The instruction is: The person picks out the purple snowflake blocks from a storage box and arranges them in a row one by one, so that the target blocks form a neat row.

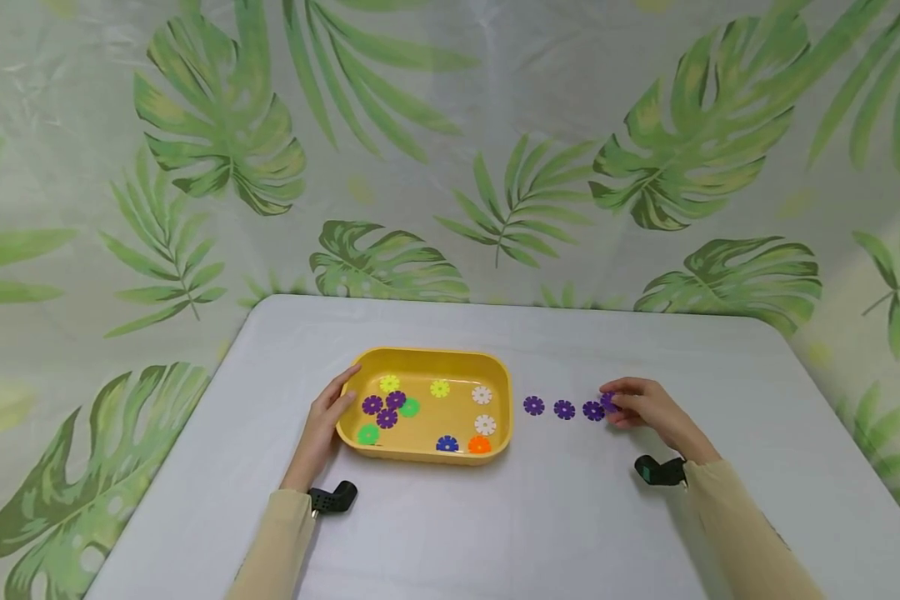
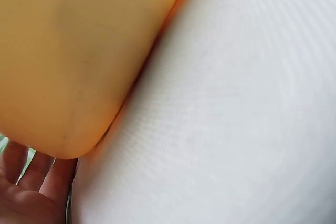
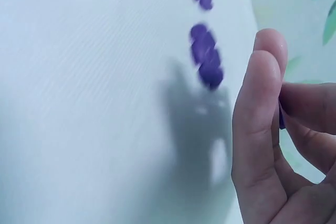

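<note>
My left hand (image 1: 322, 423) holds the left side of a yellow plastic tray (image 1: 427, 456), its thumb at the rim. In the left wrist view its fingers (image 2: 39, 177) lie behind the tray's corner. My right hand (image 1: 656, 414) pinches a purple notched disc (image 1: 608, 402) between thumb and fingers; only a sliver of it shows in the right wrist view. Just left of that hand, three purple snowflake discs (image 1: 564, 409) lie in a row on the table. The held disc is at the row's right end, overlapping the nearest one in the head view.
Inside the tray are several notched discs: purple (image 1: 372, 405), yellow (image 1: 439, 388), green (image 1: 368, 433), white (image 1: 482, 395), blue (image 1: 447, 443) and orange (image 1: 479, 444). The white table (image 1: 562, 517) ends at a leaf-printed backdrop (image 1: 521, 192).
</note>
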`<state>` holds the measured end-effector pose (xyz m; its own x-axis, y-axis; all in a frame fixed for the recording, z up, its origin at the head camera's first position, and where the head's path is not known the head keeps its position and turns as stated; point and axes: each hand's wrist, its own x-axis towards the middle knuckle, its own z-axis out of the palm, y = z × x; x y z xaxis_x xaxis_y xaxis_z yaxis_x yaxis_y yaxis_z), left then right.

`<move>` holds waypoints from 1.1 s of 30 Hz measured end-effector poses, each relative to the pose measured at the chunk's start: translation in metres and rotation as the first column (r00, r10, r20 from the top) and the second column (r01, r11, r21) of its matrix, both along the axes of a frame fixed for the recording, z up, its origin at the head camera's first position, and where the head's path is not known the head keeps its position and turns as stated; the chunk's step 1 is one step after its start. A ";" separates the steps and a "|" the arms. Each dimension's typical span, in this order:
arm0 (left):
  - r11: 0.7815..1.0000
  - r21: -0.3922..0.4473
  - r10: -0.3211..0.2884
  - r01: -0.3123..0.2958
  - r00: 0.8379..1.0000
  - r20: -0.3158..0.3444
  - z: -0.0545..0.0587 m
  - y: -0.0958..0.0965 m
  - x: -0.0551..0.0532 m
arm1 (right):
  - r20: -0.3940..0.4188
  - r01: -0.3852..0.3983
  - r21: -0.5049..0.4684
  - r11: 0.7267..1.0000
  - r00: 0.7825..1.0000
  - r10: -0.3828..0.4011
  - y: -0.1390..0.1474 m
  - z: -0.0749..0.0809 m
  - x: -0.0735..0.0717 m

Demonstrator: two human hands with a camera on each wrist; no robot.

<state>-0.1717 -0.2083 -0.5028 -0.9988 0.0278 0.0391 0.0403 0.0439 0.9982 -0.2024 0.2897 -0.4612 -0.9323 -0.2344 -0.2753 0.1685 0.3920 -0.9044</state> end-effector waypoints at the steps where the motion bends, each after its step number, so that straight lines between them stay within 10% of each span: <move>1: 1.000 0.001 -0.001 0.001 1.000 -0.001 0.000 0.000 0.000 | -0.004 0.002 0.013 1.000 1.000 -0.002 0.003 -0.002 0.001; 11: 1.000 0.014 -0.002 0.002 1.000 0.001 0.001 0.000 0.000 | -0.065 0.032 0.198 0.980 0.998 -0.020 0.006 -0.010 0.008; 17: 1.000 0.020 -0.006 0.006 1.000 0.007 0.001 0.000 0.001 | -0.089 0.049 0.136 0.990 0.995 -0.037 -0.011 0.005 0.005; 33: 1.000 0.021 0.002 -0.002 1.000 -0.006 0.000 0.000 -0.001 | -0.099 -0.218 -0.105 0.970 0.973 0.208 -0.173 0.048 -0.019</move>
